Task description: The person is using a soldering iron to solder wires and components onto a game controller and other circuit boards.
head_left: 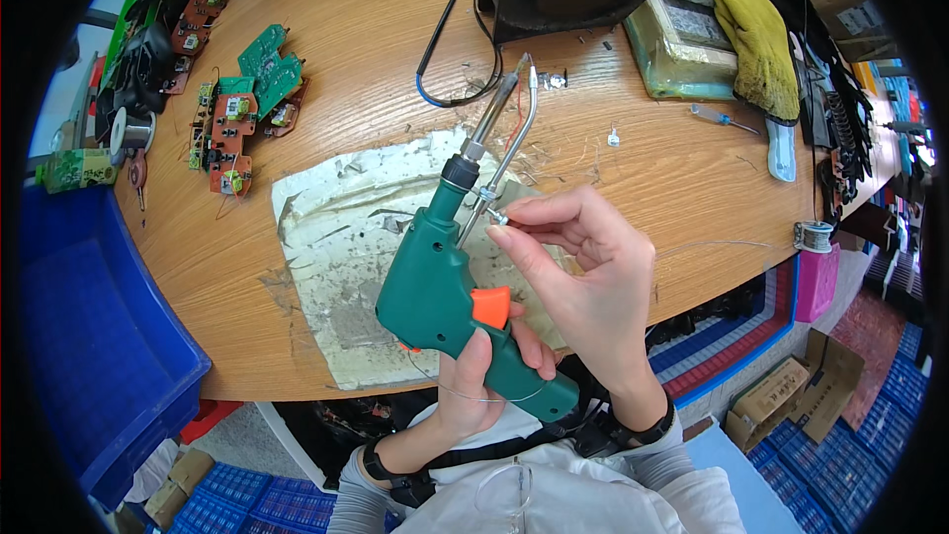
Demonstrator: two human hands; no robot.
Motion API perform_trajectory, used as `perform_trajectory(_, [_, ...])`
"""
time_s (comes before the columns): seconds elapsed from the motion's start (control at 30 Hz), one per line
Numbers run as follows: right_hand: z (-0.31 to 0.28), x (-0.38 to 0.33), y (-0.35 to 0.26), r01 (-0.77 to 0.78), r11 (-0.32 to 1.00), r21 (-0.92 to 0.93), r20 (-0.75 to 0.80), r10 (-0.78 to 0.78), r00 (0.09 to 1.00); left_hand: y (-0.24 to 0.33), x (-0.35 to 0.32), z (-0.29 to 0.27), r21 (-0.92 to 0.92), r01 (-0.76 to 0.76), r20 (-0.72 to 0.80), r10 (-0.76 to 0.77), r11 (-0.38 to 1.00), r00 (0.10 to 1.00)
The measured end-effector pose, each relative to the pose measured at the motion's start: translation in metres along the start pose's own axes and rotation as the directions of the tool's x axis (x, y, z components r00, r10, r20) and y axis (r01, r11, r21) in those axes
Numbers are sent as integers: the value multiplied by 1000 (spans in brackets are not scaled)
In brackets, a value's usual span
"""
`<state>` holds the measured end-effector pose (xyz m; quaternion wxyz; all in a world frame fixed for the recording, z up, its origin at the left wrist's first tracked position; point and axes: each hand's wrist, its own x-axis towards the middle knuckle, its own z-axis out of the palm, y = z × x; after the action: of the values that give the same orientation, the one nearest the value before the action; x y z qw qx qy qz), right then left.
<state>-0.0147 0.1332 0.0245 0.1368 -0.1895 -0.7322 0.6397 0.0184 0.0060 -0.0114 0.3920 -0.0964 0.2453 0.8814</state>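
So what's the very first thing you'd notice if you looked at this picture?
The big green pistol-shaped soldering gun with an orange trigger sits right in the middle, gripped by the left hand, while the right hand pinches a small silver screw on its thin metal feed tube. Behind it, on the round wooden table, green and red circuit boards lie at the left and a yellow cloth glove at the right.

Brown cardboard boxes (791, 398), flaps open, stand on the floor at lower right beside blue crates. A smaller brown carton (176, 480) lies on the floor at lower left. A green printed packet (77, 170) rests at the table's left edge.
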Motion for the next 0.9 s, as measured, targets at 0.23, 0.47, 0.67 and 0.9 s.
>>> perform_trajectory(0.23, [3,0,2,60,998,-5,-74,-60,995,-1,0,0,15,-3,-1,3,1000,1000])
perform_trajectory(0.47, [0,2,2,93,995,-35,-13,-93,996,-1,1,1,21,-11,-12,11,1000,1000])
perform_trajectory(0.67, [1,3,1,142,987,-80,-13,-143,990,-1,1,0,13,-19,-10,19,1000,1000])
perform_trajectory(0.9, [1,5,0,228,961,-158,-6,-232,973,-1,1,-1,6,-18,-2,18,1000,1000])
